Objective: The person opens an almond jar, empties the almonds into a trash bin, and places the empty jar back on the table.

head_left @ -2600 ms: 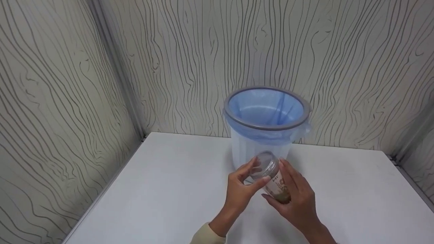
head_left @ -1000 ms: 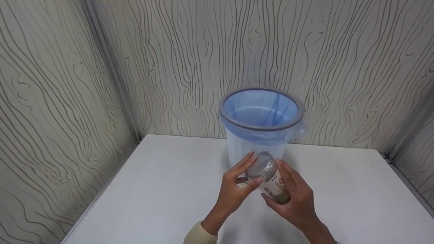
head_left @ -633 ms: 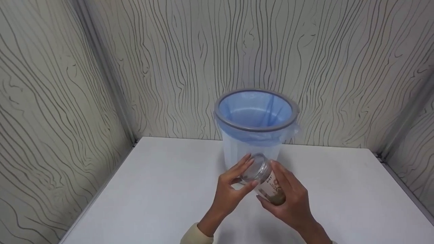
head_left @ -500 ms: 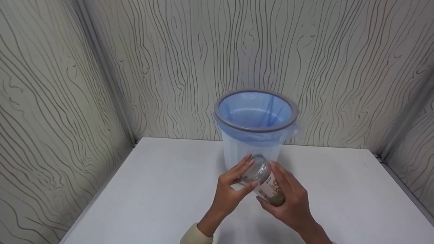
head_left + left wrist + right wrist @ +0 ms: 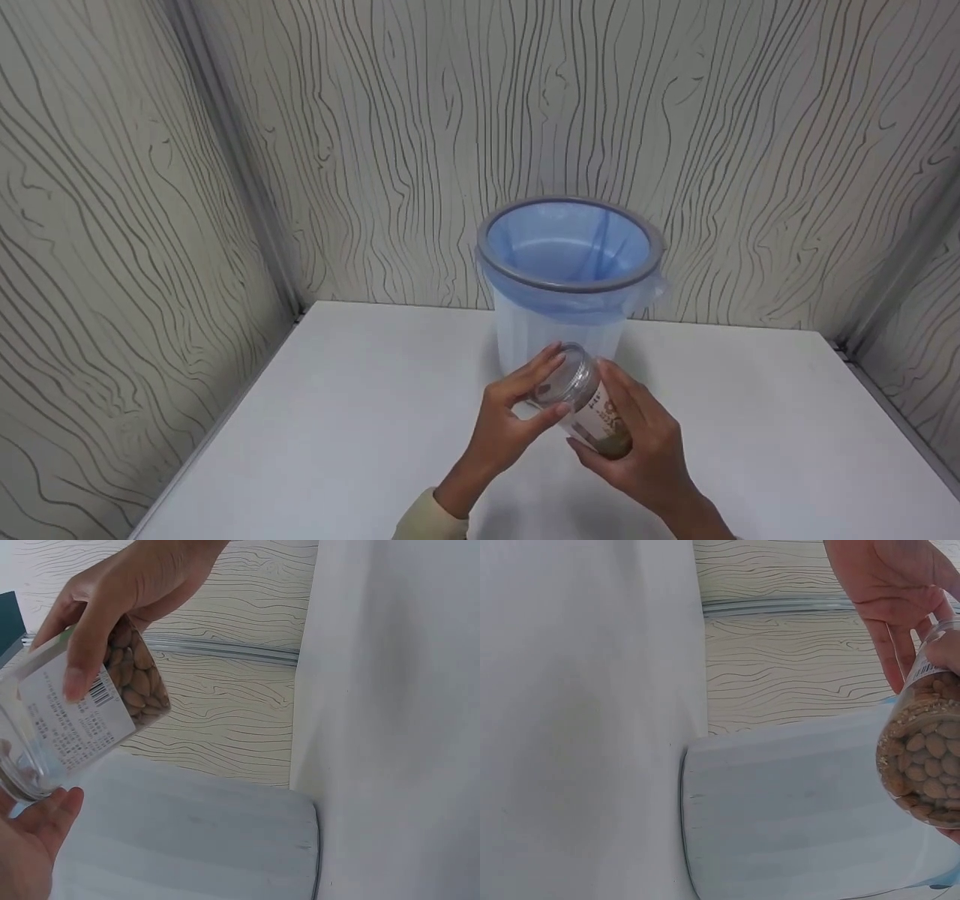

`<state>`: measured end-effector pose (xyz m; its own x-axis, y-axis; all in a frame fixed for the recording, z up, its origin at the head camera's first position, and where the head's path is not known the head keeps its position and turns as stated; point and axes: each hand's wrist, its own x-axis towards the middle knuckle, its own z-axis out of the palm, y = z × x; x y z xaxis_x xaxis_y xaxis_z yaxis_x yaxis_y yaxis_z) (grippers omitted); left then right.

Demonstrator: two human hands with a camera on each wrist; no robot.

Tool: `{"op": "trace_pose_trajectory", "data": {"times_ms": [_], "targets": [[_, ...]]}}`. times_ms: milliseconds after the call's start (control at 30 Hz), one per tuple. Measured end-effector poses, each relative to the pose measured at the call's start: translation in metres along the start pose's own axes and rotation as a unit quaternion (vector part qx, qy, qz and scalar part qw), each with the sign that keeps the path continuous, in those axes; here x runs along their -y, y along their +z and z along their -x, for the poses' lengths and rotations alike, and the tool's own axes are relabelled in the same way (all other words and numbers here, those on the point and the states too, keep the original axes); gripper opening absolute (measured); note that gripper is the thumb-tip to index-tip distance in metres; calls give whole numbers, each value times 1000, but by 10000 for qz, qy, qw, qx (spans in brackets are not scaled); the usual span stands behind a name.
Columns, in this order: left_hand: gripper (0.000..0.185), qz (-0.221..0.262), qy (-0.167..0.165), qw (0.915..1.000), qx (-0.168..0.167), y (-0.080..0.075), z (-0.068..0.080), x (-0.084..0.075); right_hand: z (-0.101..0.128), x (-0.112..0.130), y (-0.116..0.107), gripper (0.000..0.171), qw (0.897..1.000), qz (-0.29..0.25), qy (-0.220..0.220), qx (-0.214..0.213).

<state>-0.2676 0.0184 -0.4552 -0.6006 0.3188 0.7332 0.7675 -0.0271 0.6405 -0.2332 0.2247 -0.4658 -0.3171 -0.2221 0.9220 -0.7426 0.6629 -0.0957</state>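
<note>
A clear plastic jar (image 5: pixel 604 424) with a printed label and almonds in its bottom is held tilted above the white table (image 5: pixel 360 420), just in front of the bin. My right hand (image 5: pixel 596 409) grips the jar's body. My left hand (image 5: pixel 556 381) grips the clear lid (image 5: pixel 564 373), with the thumb below and the fingers over the top. In the left wrist view the jar (image 5: pixel 90 712) shows its label and nuts, with my right hand (image 5: pixel 135 585) round it. The right wrist view shows the jar (image 5: pixel 926 757) from its base, full of almonds.
A white ribbed bin (image 5: pixel 559 330) with a grey rim and a blue liner (image 5: pixel 570 247) stands open at the back of the table, against the wood-grain wall (image 5: pixel 675 112). More such walls close in the left and right sides.
My left fingers have shifted slightly round the lid. The jar and both hands stay in front of the bin, with the lid still on.
</note>
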Motion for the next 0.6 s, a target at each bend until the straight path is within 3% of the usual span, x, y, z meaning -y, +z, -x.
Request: {"op": "trace_pose_trajectory", "data": {"times_ms": [433,600], "targets": [[51,-99,-173,9998,16,1,0,2,1,0,1,95,9999,-20,77,90],[51,100,-215,9997,29,1,1,3,0,0,3,90,9998,-10,141,154]]}}
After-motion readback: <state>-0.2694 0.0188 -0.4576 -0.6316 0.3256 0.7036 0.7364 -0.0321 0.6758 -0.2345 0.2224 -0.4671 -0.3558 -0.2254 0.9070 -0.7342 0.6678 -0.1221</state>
